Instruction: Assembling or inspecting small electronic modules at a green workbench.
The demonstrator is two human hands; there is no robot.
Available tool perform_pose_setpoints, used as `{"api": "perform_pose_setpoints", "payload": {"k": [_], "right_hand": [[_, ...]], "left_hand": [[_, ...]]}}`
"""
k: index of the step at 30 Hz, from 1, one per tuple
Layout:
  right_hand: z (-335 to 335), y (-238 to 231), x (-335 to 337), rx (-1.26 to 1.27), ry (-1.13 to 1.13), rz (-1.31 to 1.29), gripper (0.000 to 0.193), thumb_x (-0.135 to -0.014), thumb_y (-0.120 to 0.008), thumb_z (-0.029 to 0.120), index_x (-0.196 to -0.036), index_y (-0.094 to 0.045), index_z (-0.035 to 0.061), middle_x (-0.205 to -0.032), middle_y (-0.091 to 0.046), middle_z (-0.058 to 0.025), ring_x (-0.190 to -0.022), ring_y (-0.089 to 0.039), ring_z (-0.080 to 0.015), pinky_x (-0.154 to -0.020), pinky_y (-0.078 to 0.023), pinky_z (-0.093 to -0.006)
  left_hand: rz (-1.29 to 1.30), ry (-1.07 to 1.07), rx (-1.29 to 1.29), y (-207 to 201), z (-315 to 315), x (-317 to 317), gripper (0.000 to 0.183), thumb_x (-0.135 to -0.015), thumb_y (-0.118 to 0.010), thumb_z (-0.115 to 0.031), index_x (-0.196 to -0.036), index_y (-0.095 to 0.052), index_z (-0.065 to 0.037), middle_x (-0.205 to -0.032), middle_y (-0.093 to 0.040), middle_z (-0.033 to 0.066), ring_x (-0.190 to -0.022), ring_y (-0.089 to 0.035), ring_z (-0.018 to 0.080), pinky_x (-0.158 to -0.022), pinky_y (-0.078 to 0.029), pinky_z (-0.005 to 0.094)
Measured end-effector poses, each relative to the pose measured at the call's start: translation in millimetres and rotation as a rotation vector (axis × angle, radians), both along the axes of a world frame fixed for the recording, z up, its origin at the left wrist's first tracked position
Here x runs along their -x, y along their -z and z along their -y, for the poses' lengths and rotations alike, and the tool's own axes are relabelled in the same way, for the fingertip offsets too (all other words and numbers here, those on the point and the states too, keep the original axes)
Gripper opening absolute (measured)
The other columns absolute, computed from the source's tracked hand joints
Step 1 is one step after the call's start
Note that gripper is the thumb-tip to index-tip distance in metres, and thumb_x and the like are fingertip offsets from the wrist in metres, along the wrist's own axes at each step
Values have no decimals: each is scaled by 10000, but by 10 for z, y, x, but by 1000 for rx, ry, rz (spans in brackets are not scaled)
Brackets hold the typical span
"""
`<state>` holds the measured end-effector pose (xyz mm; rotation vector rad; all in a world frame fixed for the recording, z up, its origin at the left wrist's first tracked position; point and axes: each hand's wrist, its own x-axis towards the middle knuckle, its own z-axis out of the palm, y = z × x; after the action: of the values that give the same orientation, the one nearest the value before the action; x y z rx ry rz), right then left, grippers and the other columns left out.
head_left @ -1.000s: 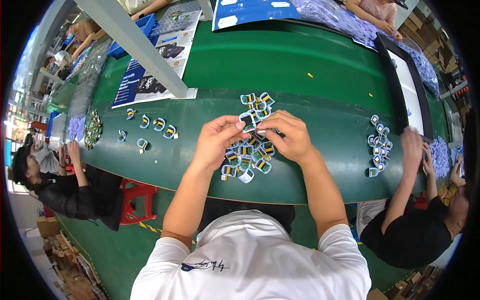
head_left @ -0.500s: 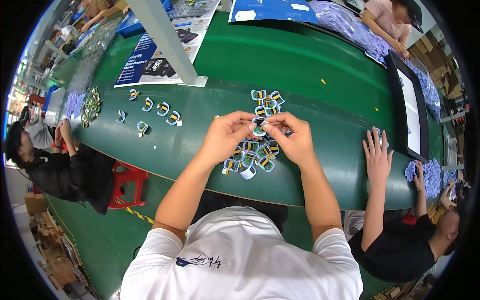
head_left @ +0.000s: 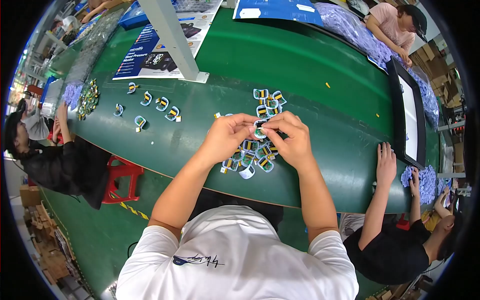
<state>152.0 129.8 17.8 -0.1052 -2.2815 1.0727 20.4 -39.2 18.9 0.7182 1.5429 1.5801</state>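
Between both hands is a small circuit-board unit (head_left: 260, 131), with a green board and a dark part in a pale blue shell. My left hand (head_left: 227, 136) pinches its left side between thumb and fingers. Thumb and fingertips of my right hand (head_left: 290, 136) close on its right side; any smaller piece in them is too small to make out. Just below the hands lies a pile of similar units (head_left: 251, 155) with yellow-and-black strips and green boards. Beyond the hands sits another cluster of units (head_left: 269, 102). One more lies partly hidden beside my left hand.
Several units (head_left: 161, 104) lie scattered at the left, near a grey metal post (head_left: 172, 40) on a printed sheet (head_left: 145, 62). At the right stands a black-framed white panel (head_left: 411, 117). Co-workers sit at both sides, near lilac piles (head_left: 424, 184); another person (head_left: 392, 30) is across the table.
My right fingers have shifted slightly around the unit, which stays between both hands. The right co-worker's hand has drawn its fingers together near the panel; the left co-worker's hand has reached toward a lilac pile.
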Motion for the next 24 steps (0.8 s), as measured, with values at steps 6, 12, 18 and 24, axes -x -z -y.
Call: {"api": "perform_pose_setpoints", "payload": {"k": [6,12,18,24], "right_hand": [[54,31,13,4,98,-8,118,-812,-845,12,-891,-762,41,-889,-725,-57,-744,-670,-167,-726,-482,-303],[36,17,15,55,105,-38,138,-841,-808,-9,-966,-755,22,-976,-731,-98,-831,-699,-212,-794,-529,-322],[8,-30,-9,12,25,-74,201,-854,-787,-8,-1052,-758,1,-1112,-741,-127,-997,-712,-274,-892,-547,-360],[84,-17,0,-70,64,-57,225,-824,-819,27,-1047,-791,20,-1129,-747,-97,-1017,-698,-266,-890,-511,-368]], "left_hand": [[-34,24,16,11,0,10,264,-1012,-678,-12,-1264,-681,67,-1100,-766,108,-962,-736,135,-869,-602,287],[7,-44,-57,36,-17,38,238,-1011,-676,-10,-1236,-689,68,-1081,-773,120,-935,-746,145,-852,-605,294],[3,-136,-104,-6,-2,38,227,-1016,-672,-18,-1226,-699,63,-1062,-780,125,-911,-753,149,-849,-606,298],[-301,-203,-72,-33,5,-74,211,-985,-697,10,-1190,-745,18,-1061,-788,113,-932,-750,147,-833,-605,296]]}}
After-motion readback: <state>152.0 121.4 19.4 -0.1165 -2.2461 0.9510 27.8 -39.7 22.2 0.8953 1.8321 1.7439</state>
